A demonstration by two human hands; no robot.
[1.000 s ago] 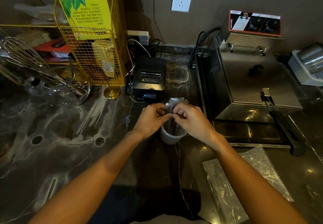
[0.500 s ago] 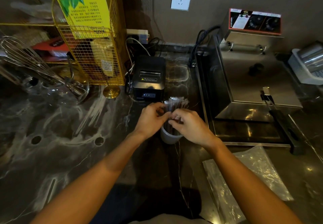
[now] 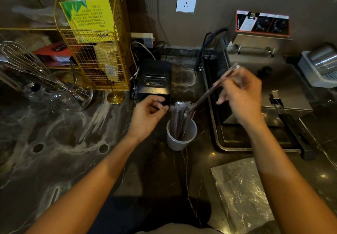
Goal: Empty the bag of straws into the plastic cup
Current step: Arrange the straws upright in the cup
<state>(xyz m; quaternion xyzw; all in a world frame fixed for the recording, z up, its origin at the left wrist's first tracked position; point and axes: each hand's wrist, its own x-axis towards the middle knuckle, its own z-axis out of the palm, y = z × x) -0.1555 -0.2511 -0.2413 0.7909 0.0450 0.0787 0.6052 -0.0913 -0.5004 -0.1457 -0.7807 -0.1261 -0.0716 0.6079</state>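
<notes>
A white plastic cup (image 3: 181,139) stands on the dark marble counter with several wrapped dark straws (image 3: 179,117) upright in it. My right hand (image 3: 240,97) is raised to the right of the cup and pinches one wrapped straw (image 3: 209,92), which slants up to the right with its lower end among the straws in the cup. My left hand (image 3: 147,115) hovers just left of the straw tops, fingers loosely curled, holding nothing. The clear plastic bag (image 3: 238,193) lies flat on the counter at the lower right.
A black receipt printer (image 3: 155,78) sits right behind the cup. A steel fryer (image 3: 264,87) with a black handle fills the right side. A yellow wire rack (image 3: 94,51) and a glass bowl with a whisk (image 3: 54,87) stand at the left.
Both hands were together on the straw tops over the cup. My right hand has since lifted up and to the right with one straw, and my left hand has drawn back to the left.
</notes>
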